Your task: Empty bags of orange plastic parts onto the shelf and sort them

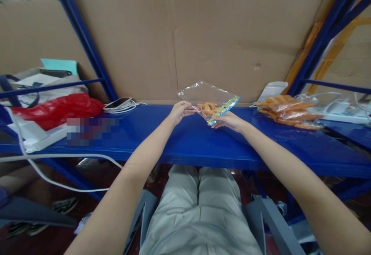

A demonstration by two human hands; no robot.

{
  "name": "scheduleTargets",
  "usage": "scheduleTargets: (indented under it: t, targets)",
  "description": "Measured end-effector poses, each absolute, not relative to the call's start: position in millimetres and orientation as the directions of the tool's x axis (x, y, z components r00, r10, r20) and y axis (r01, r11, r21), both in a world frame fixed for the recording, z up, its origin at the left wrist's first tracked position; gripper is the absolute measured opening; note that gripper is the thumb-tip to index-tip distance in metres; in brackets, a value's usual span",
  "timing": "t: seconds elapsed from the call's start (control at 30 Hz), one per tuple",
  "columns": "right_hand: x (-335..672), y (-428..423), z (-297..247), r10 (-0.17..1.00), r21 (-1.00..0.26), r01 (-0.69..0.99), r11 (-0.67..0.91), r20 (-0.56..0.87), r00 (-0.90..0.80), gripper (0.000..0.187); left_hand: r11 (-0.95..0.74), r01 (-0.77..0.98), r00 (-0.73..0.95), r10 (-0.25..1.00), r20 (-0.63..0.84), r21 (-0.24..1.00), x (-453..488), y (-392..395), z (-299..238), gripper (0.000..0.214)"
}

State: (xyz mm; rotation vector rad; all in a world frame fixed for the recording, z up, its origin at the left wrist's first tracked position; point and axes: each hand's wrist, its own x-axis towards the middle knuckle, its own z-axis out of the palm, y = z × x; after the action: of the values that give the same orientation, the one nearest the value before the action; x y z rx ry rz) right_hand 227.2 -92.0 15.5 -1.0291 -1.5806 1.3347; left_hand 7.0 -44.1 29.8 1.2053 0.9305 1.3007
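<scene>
Above the blue shelf, a clear plastic bag (199,91) is stretched between my hands. Inside it lies an orange toy-like piece (207,109) with several prongs; its exact kind I cannot make out. A colourful printed strip (227,109) runs along the bag's right side. My left hand (182,112) pinches the bag's left edge between thumb and fingers. My right hand (227,121) is closed on the lower end of the printed strip, its fingers partly behind the bag.
Filled bags of orange pieces (290,110) are piled at the right. Leftward lie a phone (118,103), a coiled white cable (127,106), a red plastic bag (66,108) and a white box (49,137). A cardboard panel (139,42) backs the blue shelf (191,147).
</scene>
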Motion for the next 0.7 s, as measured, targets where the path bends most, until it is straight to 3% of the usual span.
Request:
scheduleTargets:
  t: [0.7]
  targets:
    - [226.2, -89.2, 14.1, 0.937, -0.986, 0.114, 0.121, 0.075, -0.342, 0.013, -0.184, -0.201, 0.019, 0.981, 0.191, 0.962, 4.9, -38.7, 26.6, 0.016]
